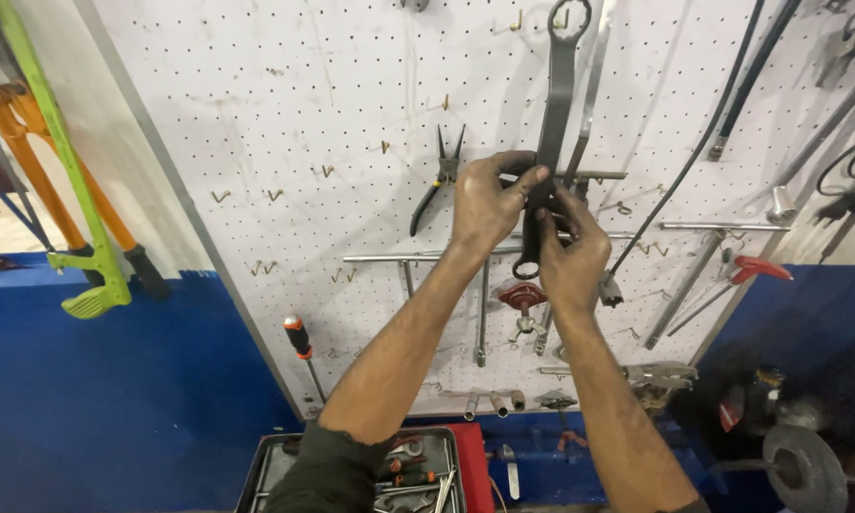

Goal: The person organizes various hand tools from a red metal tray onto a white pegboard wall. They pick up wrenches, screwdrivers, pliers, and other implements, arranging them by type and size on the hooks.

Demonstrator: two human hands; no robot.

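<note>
While the white pegboard (285, 123) fills most of your view, you hold a long dark ring spanner (555, 123) upright against it, its top ring near a hook at the upper edge. Your left hand (484, 204) wraps the shaft from the left, fingers curled tight around it. Your right hand (572, 256) pinches the lower end just below, thumb and fingers closed on the metal. Needle-nose pliers (439, 176) hang just left of your hands, and an orange-handled screwdriver (301, 347) leans lower left.
</note>
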